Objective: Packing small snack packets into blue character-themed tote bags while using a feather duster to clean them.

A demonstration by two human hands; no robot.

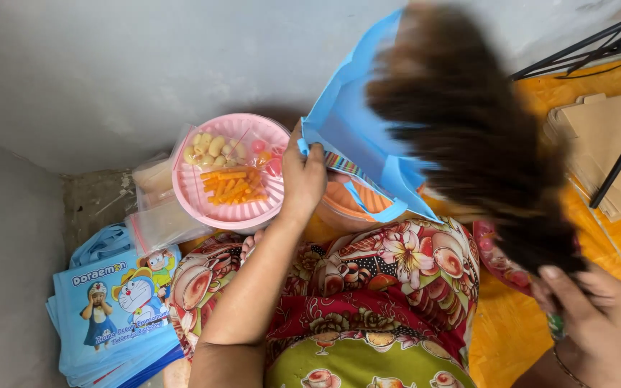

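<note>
While snack packets [230,171] fill the pink basket [190,188], left hand [302,179] pinches blue bag [357,136].

Brush [468,136] over bag [353,136] — mouth blocked

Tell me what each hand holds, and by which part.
Left hand grips the blue bag by its rim. Right hand holds the broom by its handle.

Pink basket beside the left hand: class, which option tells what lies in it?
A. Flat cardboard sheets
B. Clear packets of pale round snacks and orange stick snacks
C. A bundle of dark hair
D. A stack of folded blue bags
B: the pink basket holds clear packets, one with pale round snacks and one with orange stick snacks, while the left hand beside it grips the edge of an open blue bag.
</note>
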